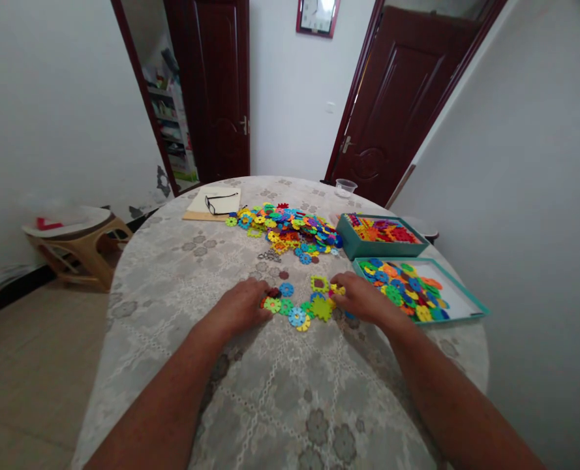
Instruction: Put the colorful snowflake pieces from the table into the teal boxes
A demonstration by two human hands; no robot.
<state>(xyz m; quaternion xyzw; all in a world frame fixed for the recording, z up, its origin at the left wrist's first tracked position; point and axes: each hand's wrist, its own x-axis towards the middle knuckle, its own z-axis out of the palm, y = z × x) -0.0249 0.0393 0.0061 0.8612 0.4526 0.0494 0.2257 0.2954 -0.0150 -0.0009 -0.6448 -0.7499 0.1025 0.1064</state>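
Note:
Several flat, gear-shaped plastic building pieces form a curved row on the table in front of me, among them a light blue piece (297, 316) and a lime green piece (321, 309). My left hand (244, 305) is at the row's left end, its thumb and fingers closed around the edge of a green-yellow piece (272, 305) beside a dark red one (273, 292). At the right end, my right hand (361, 296) pinches a yellow piece (338, 289); its fingertips partly hide it. A blue piece (286, 289) and a square lime piece (320, 283) lie between my hands.
Beyond my hands spreads a heap of colourful pieces (294, 228). To the right stand a green box (382, 248) of pieces and its shallow lid (458, 301) holding more. Glasses (216, 207) rest on a notebook (204, 213); a clear plastic cup (345, 188) is at the far edge.

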